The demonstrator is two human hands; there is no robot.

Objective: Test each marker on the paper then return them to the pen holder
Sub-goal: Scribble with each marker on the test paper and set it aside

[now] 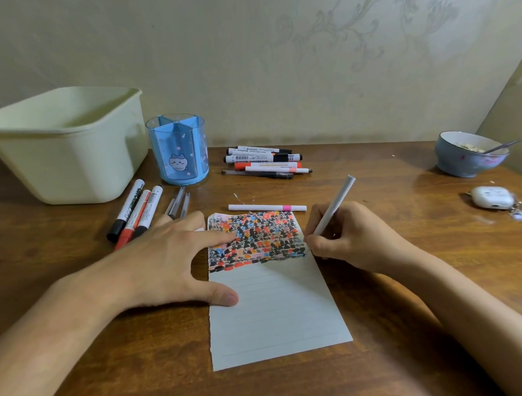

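A lined sheet of paper (272,310) lies on the wooden table, its upper part covered in black, red, orange and blue marks. My left hand (170,257) lies flat on its left edge, fingers spread. My right hand (347,236) grips a white marker (337,205), tip touching the paper's right edge. The blue pen holder (178,149) stands empty at the back. A white marker with a pink band (267,208) lies just beyond the paper. Several markers (264,162) are piled behind it, and three thick markers (134,212) plus thin pens (178,203) lie to the left.
A large cream plastic tub (65,142) stands at the back left beside the holder. A blue bowl with a spoon (471,156) and a white earbud case with a keyring (492,197) sit at the right. The wall runs along the table's far edge.
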